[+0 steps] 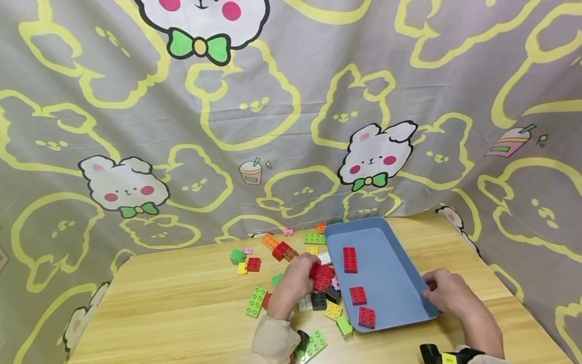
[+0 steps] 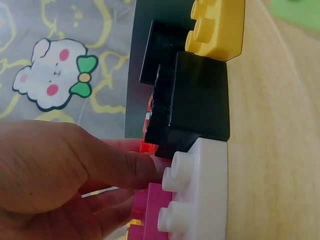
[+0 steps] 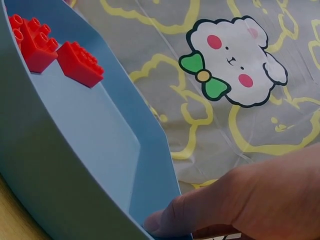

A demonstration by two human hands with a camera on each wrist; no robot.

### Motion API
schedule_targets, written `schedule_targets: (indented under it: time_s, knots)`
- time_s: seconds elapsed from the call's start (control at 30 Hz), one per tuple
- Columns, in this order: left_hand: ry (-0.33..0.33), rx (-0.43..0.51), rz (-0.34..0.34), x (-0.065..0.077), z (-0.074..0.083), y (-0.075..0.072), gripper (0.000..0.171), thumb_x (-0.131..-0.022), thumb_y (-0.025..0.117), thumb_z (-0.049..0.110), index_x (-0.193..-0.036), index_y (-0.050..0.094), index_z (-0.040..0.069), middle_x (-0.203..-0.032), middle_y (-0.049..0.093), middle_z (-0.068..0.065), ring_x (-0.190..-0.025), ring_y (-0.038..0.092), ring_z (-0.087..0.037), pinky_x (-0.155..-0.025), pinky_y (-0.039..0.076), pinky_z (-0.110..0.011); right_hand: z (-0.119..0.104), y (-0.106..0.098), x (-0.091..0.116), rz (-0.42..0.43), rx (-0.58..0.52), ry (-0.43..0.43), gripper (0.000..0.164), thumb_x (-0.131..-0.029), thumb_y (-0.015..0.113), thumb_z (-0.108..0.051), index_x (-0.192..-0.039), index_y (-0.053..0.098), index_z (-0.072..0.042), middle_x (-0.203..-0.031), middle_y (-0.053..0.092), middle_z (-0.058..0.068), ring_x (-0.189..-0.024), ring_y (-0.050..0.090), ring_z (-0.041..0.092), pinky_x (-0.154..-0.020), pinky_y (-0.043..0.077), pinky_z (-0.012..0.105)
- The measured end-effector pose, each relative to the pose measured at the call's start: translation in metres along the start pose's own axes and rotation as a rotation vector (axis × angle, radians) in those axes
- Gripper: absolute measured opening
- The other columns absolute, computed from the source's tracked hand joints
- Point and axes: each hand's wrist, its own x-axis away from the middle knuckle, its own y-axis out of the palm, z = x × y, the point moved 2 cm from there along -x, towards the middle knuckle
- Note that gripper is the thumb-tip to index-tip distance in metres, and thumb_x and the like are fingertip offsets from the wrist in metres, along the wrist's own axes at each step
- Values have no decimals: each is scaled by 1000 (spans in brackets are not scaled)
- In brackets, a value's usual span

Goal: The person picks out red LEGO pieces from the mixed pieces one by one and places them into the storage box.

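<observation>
My left hand [image 1: 296, 284] reaches into a pile of toy building bricks and grips a red brick [image 1: 324, 278] at its left end. In the left wrist view, white [image 2: 207, 190], magenta [image 2: 156, 212] and black bricks [image 2: 202, 97] stand close by its fingertips, which are partly hidden. My right hand [image 1: 452, 293] holds the blue tray [image 1: 386, 273] by its right rim. Its thumb [image 3: 172, 217] lies over the inner side of the wall. Several red bricks lie in the tray, among them a long one [image 1: 349, 260] and two square ones [image 1: 357, 295].
Loose bricks spread left of the tray, among them a lime green one [image 1: 256, 302], an orange one [image 1: 270, 241] and a yellow one [image 1: 334, 310]. A light green brick [image 1: 313, 346] sits near the left sleeve. A patterned curtain [image 1: 273, 126] hangs behind the wooden table [image 1: 182, 303].
</observation>
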Motion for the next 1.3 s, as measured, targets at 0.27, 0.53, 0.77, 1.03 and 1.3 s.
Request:
schedule_targets:
  time_s: [0.27, 0.53, 0.77, 1.03, 1.3]
  knots:
    - [-16, 40, -9, 1, -4, 0, 50, -68, 64, -21, -110, 69, 4, -102, 65, -6, -83, 57, -15, -70, 55, -28, 0, 1, 0, 16, 12, -13, 28, -85, 69, -1, -108, 66, 14, -90, 66, 13, -83, 62, 28, -63, 56, 38]
    - [-48, 70, 23, 3, -10, -3, 42, -75, 74, -11, -113, 69, 6, -103, 61, -4, -84, 56, -14, -74, 55, -29, -3, 1, -1, 22, 20, -15, 23, -84, 69, 0, -104, 68, 11, -86, 65, 11, -79, 60, 25, -60, 56, 37]
    - [-53, 121, 32, 5, -13, -9, 40, -74, 78, -7, -112, 70, 6, -105, 60, -6, -88, 56, -19, -78, 55, -33, -5, 1, -3, 15, 18, 1, 23, -85, 68, 1, -104, 67, 12, -85, 64, 12, -77, 60, 23, -60, 56, 36]
    - [-48, 197, 123, 8, -18, -26, 43, -72, 81, -3, -113, 70, 5, -107, 59, -5, -88, 56, -18, -74, 57, -30, -10, 0, -5, 15, 27, -6, 23, -84, 68, 1, -104, 67, 13, -85, 64, 12, -77, 59, 23, -58, 56, 35]
    - [43, 294, 194, 15, 12, -52, 46, -77, 81, 3, -121, 69, 10, -116, 60, -6, -99, 62, -22, -81, 59, -36, -14, -1, -7, 13, 34, -19, 22, -84, 68, 2, -103, 67, 12, -85, 64, 11, -76, 59, 23, -58, 56, 35]
